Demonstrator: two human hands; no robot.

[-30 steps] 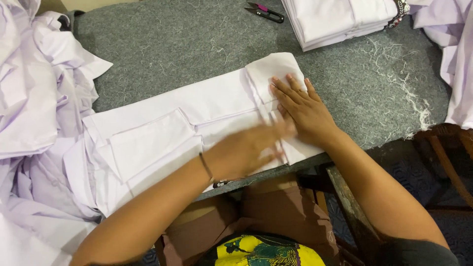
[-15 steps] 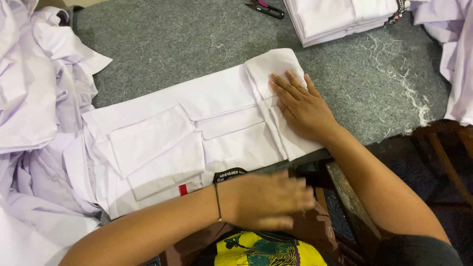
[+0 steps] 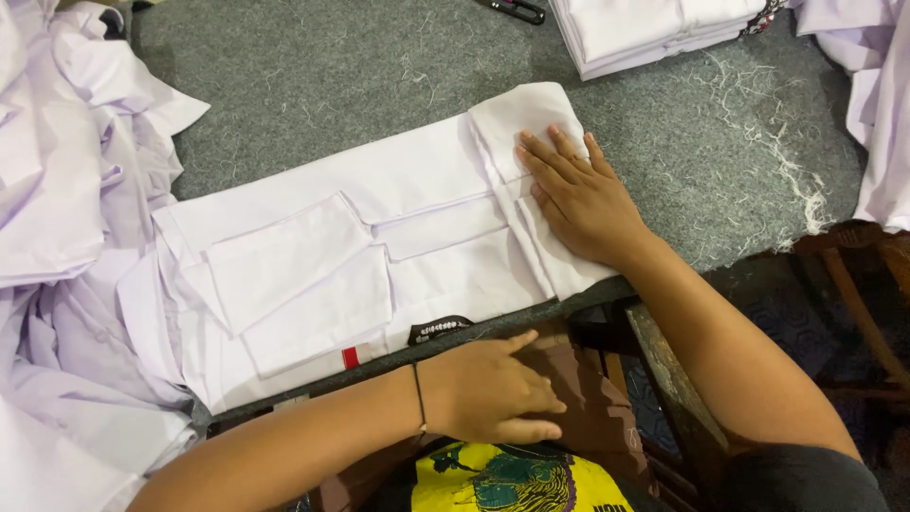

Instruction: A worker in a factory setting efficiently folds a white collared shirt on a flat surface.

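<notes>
A folded white shirt [image 3: 379,246] lies lengthwise along the near edge of the grey felt-covered table [image 3: 332,76], its long side running from the left end toward the middle of that edge; a flat pocket panel [image 3: 294,275] shows on its left half, and a small red tag [image 3: 351,357] and a dark label [image 3: 441,330] sit at its near hem, right at the table's edge.

The right hand [image 3: 580,197] lies flat on the right end of the shirt, palm down, fingers spread slightly and pointing toward the far left, pressing the folded cloth against the table; it grips nothing. The left hand [image 3: 488,391] is off the table, just below the near edge and under the dark label, palm down with fingers loosely extended toward the right and the index finger raised toward the hem; it holds nothing, and whether the fingertip touches the shirt I cannot tell; a thin dark band circles its wrist.

A heap of crumpled white garments [image 3: 66,190] covers the left end of the table and spills over its near left corner, touching the folded shirt's left side; a neat stack of folded white shirts [image 3: 654,28] sits at the far edge, right of centre, well apart from the hands; a dark tool with a pink part [image 3: 512,9] lies at the far edge just left of that stack; more pale cloth [image 3: 877,104] hangs at the far right corner; loose white threads [image 3: 777,142] litter the felt to the right of the right hand.
</notes>
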